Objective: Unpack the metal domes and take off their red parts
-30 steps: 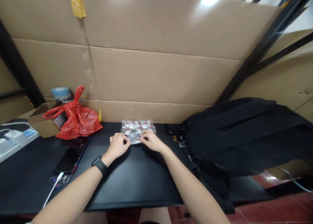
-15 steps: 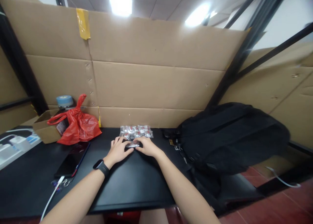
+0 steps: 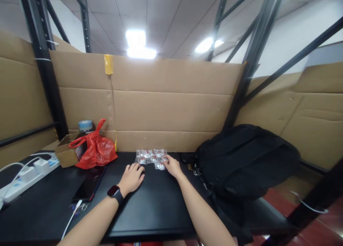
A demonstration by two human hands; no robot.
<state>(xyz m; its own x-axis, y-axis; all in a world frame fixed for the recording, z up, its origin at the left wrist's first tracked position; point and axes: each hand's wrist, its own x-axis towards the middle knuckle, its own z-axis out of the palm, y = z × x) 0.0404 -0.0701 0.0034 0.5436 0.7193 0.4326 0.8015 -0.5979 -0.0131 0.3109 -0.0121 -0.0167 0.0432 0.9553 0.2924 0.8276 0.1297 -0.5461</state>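
Small clear plastic packets, each with a round silvery item and a red mark, lie grouped on the black table by the cardboard wall. At the group's right front, my right hand has its thumb and fingers closed at the edge of one clear packet. This packet sits slightly nearer to me than the others. My left hand, with a dark watch on the wrist, rests palm down on the table left of the packets. Its fingers are stretched out and nothing is in them.
A black backpack fills the right side. On the left are a tied red plastic bag, a cardboard box, a blue-lidded jar, a phone on a charging cable and a white power strip.
My hands, together around a small packet before, have moved apart. The left is back on the bare table; the right is at the packets' right front, where one packet now lies. The view has tilted upward.
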